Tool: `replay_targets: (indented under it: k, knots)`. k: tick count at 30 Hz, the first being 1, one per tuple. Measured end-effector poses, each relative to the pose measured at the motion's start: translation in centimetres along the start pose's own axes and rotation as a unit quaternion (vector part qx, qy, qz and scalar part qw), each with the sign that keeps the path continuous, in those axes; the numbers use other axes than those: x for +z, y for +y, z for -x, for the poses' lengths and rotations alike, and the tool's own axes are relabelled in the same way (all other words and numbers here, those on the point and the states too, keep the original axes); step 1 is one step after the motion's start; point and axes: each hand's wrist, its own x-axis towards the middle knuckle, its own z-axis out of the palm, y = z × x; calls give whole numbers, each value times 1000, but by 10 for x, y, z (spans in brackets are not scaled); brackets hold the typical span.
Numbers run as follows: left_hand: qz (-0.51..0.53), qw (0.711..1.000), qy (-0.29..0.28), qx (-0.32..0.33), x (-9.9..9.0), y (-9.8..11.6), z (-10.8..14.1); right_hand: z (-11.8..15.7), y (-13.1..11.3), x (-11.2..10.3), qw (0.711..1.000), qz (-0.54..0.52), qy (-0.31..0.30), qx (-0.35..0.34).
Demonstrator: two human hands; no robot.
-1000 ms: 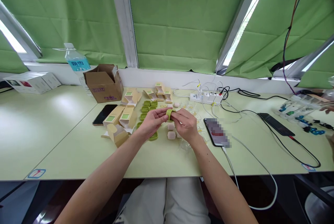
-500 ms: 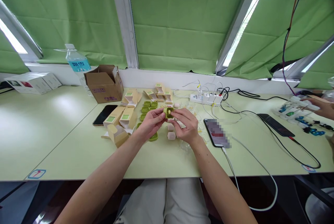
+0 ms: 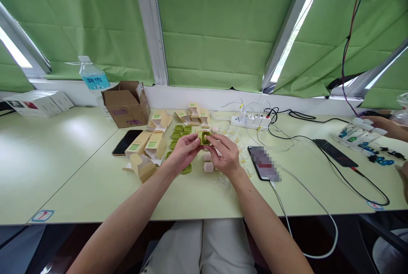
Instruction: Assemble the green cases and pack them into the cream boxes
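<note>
Left hand (image 3: pixel 186 149) is gripping a squarish, rounded green cup (image 3: pixel 204 138) above the table (image 3: pixel 95 180). Right hand (image 3: pixel 225 153) is bending its fingers at the cup's mouth; cannot tell whether they are pinching anything. Risk, judged: uneven pushing could be twisting the smooth cup loose onto the blocky, matte pink pieces (image 3: pixel 208 167) below. Creased card cartons (image 3: pixel 156 144) are lying leftward; behind, a corrugated box (image 3: pixel 126 106) is standing open.

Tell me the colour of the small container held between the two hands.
The small container is yellowish green, as the head view shows.
</note>
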Motion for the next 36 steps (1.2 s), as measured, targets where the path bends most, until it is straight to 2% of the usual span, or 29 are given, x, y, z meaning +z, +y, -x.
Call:
replay_targets:
  k: [8, 13, 17, 21, 23, 26, 29, 32, 34, 36]
  knots:
    - [-1, 1000, -5, 5, 0, 0, 0, 6, 4, 2, 999, 22, -21, -22]
    - [0, 1000, 1, 6, -2, -1, -1, 7, 5, 1, 998, 42, -48, -2]
    - [-15, 1000, 13, 1, -3, -1, 0, 4, 1, 1, 999, 25, -37, 4]
    - [-59, 997, 50, 11, -2, 0, 1, -1, -7, 1, 990, -80, -3, 113]
    - [-92, 993, 73, 19, 0, 1, 1, -4, -10, 1, 979, -128, -21, 159]
    - [-140, 984, 98, 40, 4, 1, 1, -6, -9, 1, 966, -169, -51, 189]
    - [-171, 975, 106, 94, 8, 1, 3, -6, -6, 5, 938, -230, -29, 258]
    - [-238, 945, 139, 176, 7, -1, 4, -3, -2, 10, 911, -280, -2, 304]
    - [-302, 917, 160, 207, 4, -4, 4, -2, -2, 12, 908, -285, -1, 306]
    - [-343, 900, 168, 208, 1, -7, 2, -2, -3, 13, 916, -271, -9, 296]
